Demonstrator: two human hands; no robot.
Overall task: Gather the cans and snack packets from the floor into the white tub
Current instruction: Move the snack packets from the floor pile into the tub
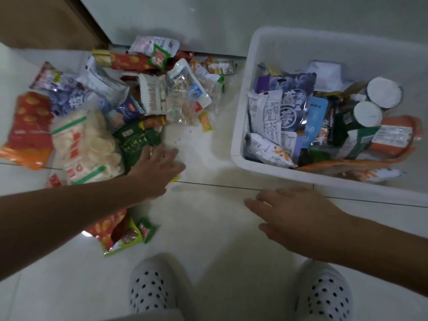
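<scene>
Just ahead of the left hand (159, 167) lies the big pile of snack packets (148, 96) on the floor (208, 228), so the step in hand looks like the next pick from this pile, with a good part of the task already done. The white tub (240, 126) stands just beyond the right hand (294, 214) and already holds many packets and two cans (384, 93) with white lids. On the floor I see no can, only packets, though some may be hidden under the heap. The left hand is palm down and low, its fingers stretched forward and only loosely bent, and the fingertips are at the near edge of a green packet (136, 140). A small yellow piece (175, 178) shows under the edge of this hand. The picture is blurred there, but the hand seems to lie over it and not to pinch it. The right hand is spread flat, palm down, fingers apart, and it holds nothing. It hovers over bare floor near the front rim of the tub. I judge that the next move calls for the left fingers to close on the green packet or the yellow piece and carry it across toward the right hand and over the rim. A few more packets (122, 235) lie under the left forearm, close to the person, and they are easy to forget.
</scene>
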